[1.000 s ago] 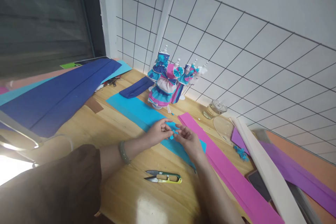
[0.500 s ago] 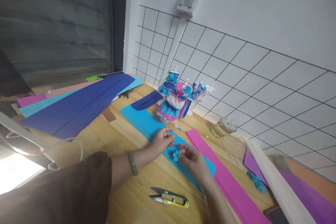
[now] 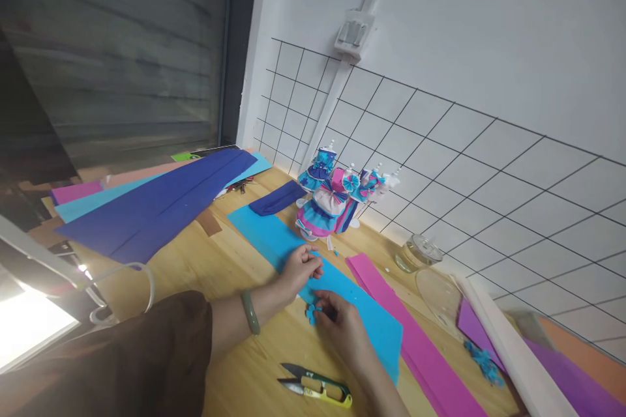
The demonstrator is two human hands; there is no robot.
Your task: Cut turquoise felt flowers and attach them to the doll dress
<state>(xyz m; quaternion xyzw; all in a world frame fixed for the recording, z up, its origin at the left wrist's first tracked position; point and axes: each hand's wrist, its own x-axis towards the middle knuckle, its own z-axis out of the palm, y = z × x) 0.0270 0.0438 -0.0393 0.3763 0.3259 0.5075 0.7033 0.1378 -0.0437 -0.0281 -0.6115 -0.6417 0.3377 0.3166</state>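
Observation:
My right hand (image 3: 340, 322) pinches a small blue paper flower (image 3: 311, 314) between thumb and fingers. The flower hangs at the near edge of a long blue crepe paper sheet (image 3: 372, 313), over the wooden table. My left hand (image 3: 299, 269) is just beyond it, above the same sheet. Its thumb and fingers are curled together, and whatever is between them is hidden. Closer to me, thread snips (image 3: 315, 386) with a yellow and green handle lie on the table, apart from both hands.
Small dress forms in paper dresses (image 3: 320, 208) stand at the back. A folded pink paper strip (image 3: 405, 319) and a clear glass jar (image 3: 418, 253) are on the right, with blue paper flowers (image 3: 484, 363). Dark blue paper (image 3: 161, 202) and a lit lamp (image 3: 29, 319) are on the left.
My right hand has carried the blue paper flower left and toward me, from above the blue sheet to its near edge. My left hand keeps its curled pose. The camera view has shifted slightly.

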